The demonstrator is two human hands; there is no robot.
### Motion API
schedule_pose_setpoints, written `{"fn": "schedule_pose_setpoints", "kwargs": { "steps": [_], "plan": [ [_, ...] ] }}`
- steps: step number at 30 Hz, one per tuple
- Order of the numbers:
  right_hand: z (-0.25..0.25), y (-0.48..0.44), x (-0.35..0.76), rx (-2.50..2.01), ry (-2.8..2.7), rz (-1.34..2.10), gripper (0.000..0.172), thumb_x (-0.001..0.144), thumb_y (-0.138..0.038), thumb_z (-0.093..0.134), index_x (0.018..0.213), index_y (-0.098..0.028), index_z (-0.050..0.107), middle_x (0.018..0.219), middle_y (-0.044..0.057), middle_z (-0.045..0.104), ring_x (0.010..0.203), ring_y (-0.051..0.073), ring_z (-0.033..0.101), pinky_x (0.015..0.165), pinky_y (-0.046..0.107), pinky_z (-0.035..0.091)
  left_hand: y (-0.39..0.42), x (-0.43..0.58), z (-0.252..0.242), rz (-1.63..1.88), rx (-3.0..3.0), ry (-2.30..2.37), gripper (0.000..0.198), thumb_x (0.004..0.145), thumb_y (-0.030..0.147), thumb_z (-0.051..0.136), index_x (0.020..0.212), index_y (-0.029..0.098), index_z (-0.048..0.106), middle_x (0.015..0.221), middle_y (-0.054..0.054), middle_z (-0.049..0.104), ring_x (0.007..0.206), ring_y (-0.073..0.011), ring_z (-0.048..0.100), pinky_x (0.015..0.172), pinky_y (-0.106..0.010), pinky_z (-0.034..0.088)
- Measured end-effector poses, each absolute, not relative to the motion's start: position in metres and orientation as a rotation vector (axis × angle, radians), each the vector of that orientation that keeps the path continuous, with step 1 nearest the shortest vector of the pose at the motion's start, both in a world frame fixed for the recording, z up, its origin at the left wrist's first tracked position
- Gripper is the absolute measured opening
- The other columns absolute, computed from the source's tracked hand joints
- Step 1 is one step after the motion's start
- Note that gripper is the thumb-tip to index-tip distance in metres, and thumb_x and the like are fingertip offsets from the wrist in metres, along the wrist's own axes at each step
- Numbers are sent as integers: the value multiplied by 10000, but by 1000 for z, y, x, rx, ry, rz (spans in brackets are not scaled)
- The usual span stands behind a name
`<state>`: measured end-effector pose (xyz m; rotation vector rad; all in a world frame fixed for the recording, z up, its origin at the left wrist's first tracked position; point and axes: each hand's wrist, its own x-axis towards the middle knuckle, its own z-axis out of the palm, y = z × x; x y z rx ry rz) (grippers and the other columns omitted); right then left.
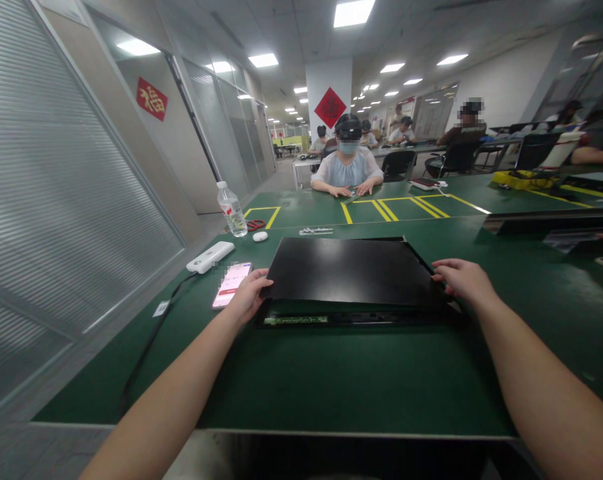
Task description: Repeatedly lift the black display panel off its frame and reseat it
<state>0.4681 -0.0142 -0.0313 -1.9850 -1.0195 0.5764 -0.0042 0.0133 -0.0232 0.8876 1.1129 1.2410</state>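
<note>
A glossy black panel (351,270) lies over a black frame (366,319) on the green table, its near edge a little apart from the frame's near strip. A green circuit strip (296,320) shows along that near strip. My left hand (251,293) pinches the panel's left edge between thumb and fingers. At the right edge, my right hand (461,280) has its fingers bent around the panel's side. How much of the panel rests on the frame is hidden beneath it.
A phone (231,285), a white power bank (211,257) with a black cord, a bottle (231,210), a white case (260,236) and red scissors (255,225) stand left. White strips (316,231) lie behind the panel. A person (348,160) sits opposite.
</note>
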Motion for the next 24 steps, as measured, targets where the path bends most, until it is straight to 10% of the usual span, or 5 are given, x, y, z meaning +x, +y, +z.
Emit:
{"fn": "schedule_pose_setpoints", "kwargs": {
  "steps": [24],
  "plan": [
    [-22,-18,462,-2072,-1136,458,258,762,-233,681,995,-192,786,780,60,746,462,132,575,476,271,455,14,0,-27,1213,938,1098,353,675,36,826,992,141,713,870,-82,809,843,-226,783,719,-269,613]
  ]
}}
